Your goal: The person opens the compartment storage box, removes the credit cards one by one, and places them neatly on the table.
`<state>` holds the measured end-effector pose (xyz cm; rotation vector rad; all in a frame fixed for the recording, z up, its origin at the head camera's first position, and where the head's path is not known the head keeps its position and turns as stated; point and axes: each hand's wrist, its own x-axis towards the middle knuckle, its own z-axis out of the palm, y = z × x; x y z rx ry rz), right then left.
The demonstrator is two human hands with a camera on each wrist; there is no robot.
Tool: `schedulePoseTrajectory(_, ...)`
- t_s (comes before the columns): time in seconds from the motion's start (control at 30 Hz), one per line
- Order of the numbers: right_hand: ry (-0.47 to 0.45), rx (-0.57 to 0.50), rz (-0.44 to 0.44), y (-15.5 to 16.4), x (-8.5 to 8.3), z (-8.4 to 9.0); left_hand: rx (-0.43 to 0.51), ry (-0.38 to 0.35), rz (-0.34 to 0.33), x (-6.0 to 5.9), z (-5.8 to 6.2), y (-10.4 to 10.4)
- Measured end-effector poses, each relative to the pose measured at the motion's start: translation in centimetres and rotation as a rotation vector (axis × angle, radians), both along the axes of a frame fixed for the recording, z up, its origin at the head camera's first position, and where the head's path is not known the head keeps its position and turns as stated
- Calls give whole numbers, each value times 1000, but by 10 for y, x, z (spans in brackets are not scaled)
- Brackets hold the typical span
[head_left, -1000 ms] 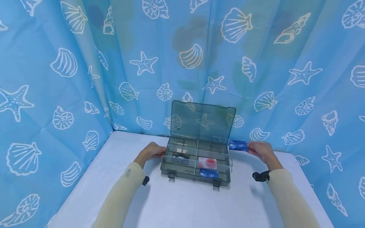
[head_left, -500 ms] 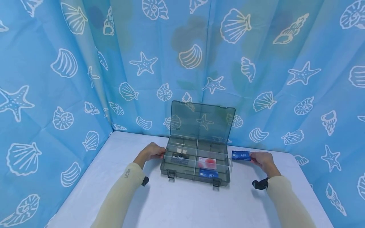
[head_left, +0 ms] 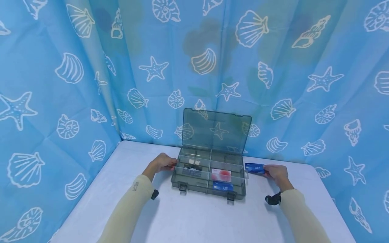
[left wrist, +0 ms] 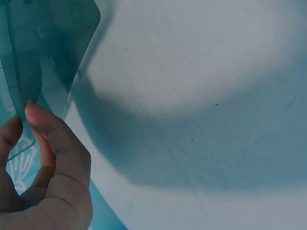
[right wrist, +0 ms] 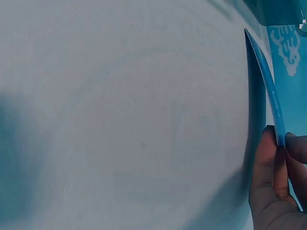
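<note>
A grey see-through compartment box (head_left: 208, 191) stands on the table with its lid (head_left: 216, 130) raised. My left hand (head_left: 163, 162) pinches the box's left side; in the left wrist view its thumb and fingers (left wrist: 55, 143) meet at the edge. To the right of the box, my right hand (head_left: 277, 172) pinches the right end of a blue VIP card (head_left: 254, 168). The right wrist view has this card (right wrist: 268, 86) edge-on and slightly bent. In the box lie a black card (head_left: 192, 169), a pink and white card (head_left: 221, 175) and another blue VIP card (head_left: 223, 186).
A white cloth covers the table (head_left: 200, 219). Blue curtains (head_left: 170, 84) with shell and starfish prints hang close behind the box and along both sides. Two latches, one of them the right latch (head_left: 231, 196), stick out at the box's front.
My right hand has drawn the blue VIP card from beside the box's back right corner towards me, then slightly left to the box's right side. The left hand and box have stayed put.
</note>
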<state>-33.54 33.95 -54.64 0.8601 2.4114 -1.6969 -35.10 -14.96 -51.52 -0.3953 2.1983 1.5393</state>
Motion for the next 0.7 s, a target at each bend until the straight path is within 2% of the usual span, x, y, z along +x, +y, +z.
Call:
schedulePoseTrajectory(0.2,-9,-26,-27,0,-2,-3,6,-18,-8,0,1,0)
schedulePoseTrajectory(0.7,-34,38,-21,-2,0,0,11,-24,-11,-3,-1,-2)
